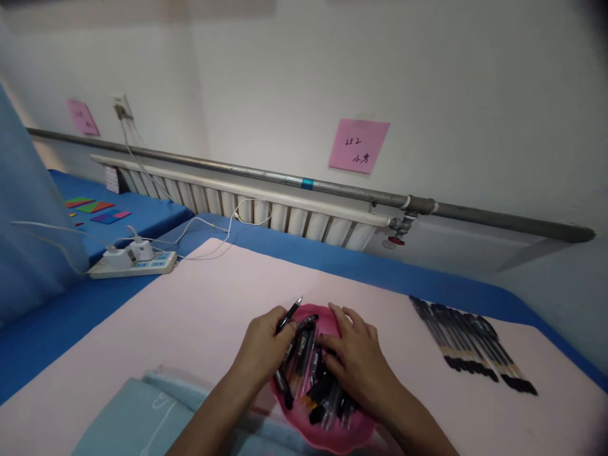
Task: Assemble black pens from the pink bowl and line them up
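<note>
Pens (303, 348) lie jumbled in a pink wavy-rimmed bowl (342, 442) on a blue counter (380, 269) partly covered by a pale pink sheet (223, 297). Behind it, a white radiator (285, 218) and a grey pipe (237, 170) run along a wall bearing a handwritten pink note (360, 145). The pens in the bowl have clear barrels and black caps. Right of the bowl, a slanting row of pens (475, 345) lies side by side. Of the two hands, the left hand (268, 345), at the bowl's left rim, is closed around a black pen (289, 315), its silver tip pointing up. The right hand (356, 351) is over the bowl's right side, fingers partly bent and spread; whether it grips anything cannot be told.
</note>
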`<state>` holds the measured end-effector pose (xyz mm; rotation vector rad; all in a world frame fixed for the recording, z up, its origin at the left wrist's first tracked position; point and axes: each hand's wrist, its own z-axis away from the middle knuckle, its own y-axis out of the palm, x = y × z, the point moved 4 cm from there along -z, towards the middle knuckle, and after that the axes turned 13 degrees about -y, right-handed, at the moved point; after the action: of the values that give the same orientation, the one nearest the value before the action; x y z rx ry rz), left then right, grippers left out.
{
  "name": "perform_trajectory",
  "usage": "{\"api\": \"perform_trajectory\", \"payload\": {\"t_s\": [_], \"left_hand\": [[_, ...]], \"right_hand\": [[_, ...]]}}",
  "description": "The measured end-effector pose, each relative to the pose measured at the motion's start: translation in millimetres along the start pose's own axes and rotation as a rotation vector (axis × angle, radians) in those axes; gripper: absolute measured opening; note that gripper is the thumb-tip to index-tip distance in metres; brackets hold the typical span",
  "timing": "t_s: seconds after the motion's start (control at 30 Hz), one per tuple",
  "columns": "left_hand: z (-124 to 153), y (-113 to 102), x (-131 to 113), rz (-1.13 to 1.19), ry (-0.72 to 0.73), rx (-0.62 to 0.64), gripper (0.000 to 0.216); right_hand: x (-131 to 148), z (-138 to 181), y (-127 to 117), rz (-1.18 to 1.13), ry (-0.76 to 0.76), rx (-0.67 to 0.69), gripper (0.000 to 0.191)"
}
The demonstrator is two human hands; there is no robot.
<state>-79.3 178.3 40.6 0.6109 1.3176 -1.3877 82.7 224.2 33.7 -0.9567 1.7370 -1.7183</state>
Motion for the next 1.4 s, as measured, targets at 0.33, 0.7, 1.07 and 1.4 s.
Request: {"api": "perform_trajectory", "payload": {"t_s": [0.33,0.7,1.07,1.4], "left_hand": [[0,0,1,0.020,-0.006,0.012,0.019],[0,0,2,-0.012,-0.010,-0.016,0.019],[-1,0,4,-0.004,0.014,-0.016,0.020],[-1,-3,4,-0.054,0.016,-0.023,0.019]], "right_hand": [[6,0,0,-0.003,-0.053,-0.002,0.021],[23,4,-20,-0.186,-0.204,0.067,0.014],[15,-2,-18,-0.183,-0.129,0.038,0.024],[47,11,-15,-0.354,-0.318,0.274,0.022]]}}
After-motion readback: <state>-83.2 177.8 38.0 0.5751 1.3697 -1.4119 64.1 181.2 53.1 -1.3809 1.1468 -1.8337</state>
